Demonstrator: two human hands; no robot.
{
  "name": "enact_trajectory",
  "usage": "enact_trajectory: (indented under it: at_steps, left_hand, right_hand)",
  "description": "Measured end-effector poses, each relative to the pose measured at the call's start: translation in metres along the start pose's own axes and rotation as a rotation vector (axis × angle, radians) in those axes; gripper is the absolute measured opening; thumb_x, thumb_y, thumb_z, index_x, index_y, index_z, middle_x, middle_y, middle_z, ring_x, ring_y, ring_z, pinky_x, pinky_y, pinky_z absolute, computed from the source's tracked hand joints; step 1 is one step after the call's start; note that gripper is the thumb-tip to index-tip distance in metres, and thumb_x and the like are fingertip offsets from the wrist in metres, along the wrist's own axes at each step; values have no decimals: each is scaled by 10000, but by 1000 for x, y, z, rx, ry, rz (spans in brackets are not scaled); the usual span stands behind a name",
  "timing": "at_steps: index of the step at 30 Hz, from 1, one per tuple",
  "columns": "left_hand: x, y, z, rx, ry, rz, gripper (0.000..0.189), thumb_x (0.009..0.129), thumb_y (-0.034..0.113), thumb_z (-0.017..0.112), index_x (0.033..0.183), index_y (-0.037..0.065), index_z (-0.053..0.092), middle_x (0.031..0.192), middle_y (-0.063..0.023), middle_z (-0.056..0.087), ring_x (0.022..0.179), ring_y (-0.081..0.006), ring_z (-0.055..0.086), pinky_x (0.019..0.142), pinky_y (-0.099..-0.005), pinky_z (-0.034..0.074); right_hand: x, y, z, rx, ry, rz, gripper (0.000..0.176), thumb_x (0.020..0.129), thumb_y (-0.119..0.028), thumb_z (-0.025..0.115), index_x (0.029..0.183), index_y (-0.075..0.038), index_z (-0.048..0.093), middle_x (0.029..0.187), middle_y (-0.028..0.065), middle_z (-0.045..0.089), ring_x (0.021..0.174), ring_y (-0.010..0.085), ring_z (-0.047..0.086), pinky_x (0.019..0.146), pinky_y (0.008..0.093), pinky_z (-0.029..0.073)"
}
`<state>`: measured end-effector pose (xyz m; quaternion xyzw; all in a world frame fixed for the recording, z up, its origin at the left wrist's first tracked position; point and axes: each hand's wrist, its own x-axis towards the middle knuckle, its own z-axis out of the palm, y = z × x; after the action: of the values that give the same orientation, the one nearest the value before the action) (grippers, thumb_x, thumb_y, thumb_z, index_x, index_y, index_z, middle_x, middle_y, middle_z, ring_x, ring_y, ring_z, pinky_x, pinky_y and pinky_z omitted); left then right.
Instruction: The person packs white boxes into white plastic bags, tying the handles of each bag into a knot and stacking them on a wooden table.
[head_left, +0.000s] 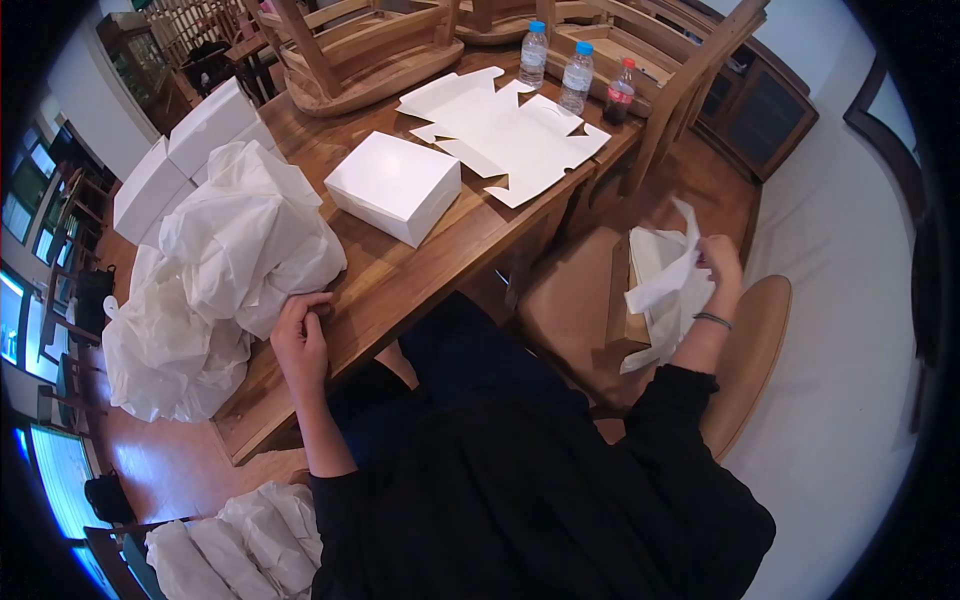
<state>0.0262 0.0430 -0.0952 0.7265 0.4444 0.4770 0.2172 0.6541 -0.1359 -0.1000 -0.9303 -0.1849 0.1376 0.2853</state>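
Note:
My right hand (720, 262) pinches a thin white sheet (668, 280) that looks like a plastic bag, above an open cardboard box (628, 318). The box sits on a tan chair seat (565, 290) to my right, and more white material spills over its side. My left hand (303, 335) rests at the table edge with loosely bent fingers, nothing visible in it. Right beside it stand full white plastic bags (255, 235). A closed white carton (395, 180) lies on the table, with a flat unfolded white carton (510, 135) behind it.
Two water bottles (577, 78) and a cola bottle (620, 92) stand at the far end of the wooden table (450, 240). Upturned chairs (370, 60) rest at the back. White cartons (185, 155) are stacked at left. More white bags (235, 550) lie low at left.

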Motion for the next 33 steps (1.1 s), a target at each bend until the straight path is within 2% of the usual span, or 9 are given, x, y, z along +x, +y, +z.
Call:
enact_trajectory:
  at_steps: [2, 6, 8, 14, 17, 20, 25, 32, 33]
  left_hand:
    - [-2, 1, -1, -96, 34, -26, 276, 855, -97, 468, 961, -19, 711, 899, -138, 688, 778, -217, 672, 741, -317, 524]
    - [-6, 13, -9, -72, 95, 151, 266, 792, -74, 487, 889, -13, 726, 885, -127, 689, 718, -191, 646, 691, -295, 519]
    - [-8, 13, -11, -35, 132, 313, 264, 768, -56, 492, 860, -7, 734, 882, -116, 691, 705, -177, 636, 679, -291, 513]
    - [-39, 76, -1, -546, -168, -54, 253, 934, 216, 623, 1101, 36, 684, 823, -54, 623, 691, -126, 566, 640, -285, 453]
    - [-44, 104, -1, -186, -254, 10, 315, 967, 342, 665, 1009, 32, 627, 755, -62, 539, 694, -125, 515, 623, -290, 426]
    - [-58, 97, -8, -430, -240, -147, 277, 1015, 284, 610, 962, 13, 598, 726, -78, 501, 681, -142, 497, 631, -292, 424]
    - [-87, 88, -27, -617, -108, -426, 281, 1063, 226, 548, 873, 21, 580, 787, 79, 482, 732, -15, 398, 637, -206, 349]
    - [-113, 75, -31, -407, 64, -305, 252, 1049, 205, 581, 925, -7, 635, 755, 56, 537, 763, -14, 444, 624, -205, 374]
    - [-116, 78, -32, -455, 60, -337, 151, 1019, 131, 613, 1043, -17, 637, 929, -23, 649, 814, -43, 551, 657, -232, 476]
  right_hand:
    - [-37, -26, -33, 254, 61, -282, 175, 882, -124, 566, 791, -19, 671, 730, 41, 649, 651, 145, 613, 598, 314, 488]
    - [-133, -117, -52, 761, -134, -717, 158, 1016, -114, 513, 874, -83, 575, 724, -43, 511, 610, 31, 468, 547, 224, 400]
    - [-156, -145, -25, 777, -160, -891, 138, 1021, -124, 529, 896, -76, 566, 729, -40, 509, 619, 31, 472, 541, 213, 394]
    - [-275, -210, 84, 712, -664, -1208, 115, 957, -97, 625, 879, -24, 586, 724, 15, 539, 647, 95, 539, 611, 257, 445]
    - [-328, -219, 126, 742, -814, -1398, 110, 951, -99, 641, 902, -10, 599, 757, 48, 609, 670, 107, 575, 625, 267, 463]
    - [-343, -214, 144, 821, -980, -1214, 124, 958, -102, 638, 896, -4, 593, 748, 50, 634, 647, 94, 588, 606, 252, 470]
    - [-353, -198, 156, 1012, -1079, -1043, 121, 987, -76, 591, 892, -3, 580, 731, 41, 629, 627, 80, 596, 580, 219, 478]
    - [-358, -187, 154, 1310, -985, -910, 113, 987, -73, 567, 892, -17, 541, 740, 46, 600, 601, 92, 568, 593, 230, 476]
    - [-360, -188, 152, 1338, -956, -907, 106, 996, -83, 553, 914, -19, 533, 753, 56, 605, 612, 103, 579, 591, 238, 480]
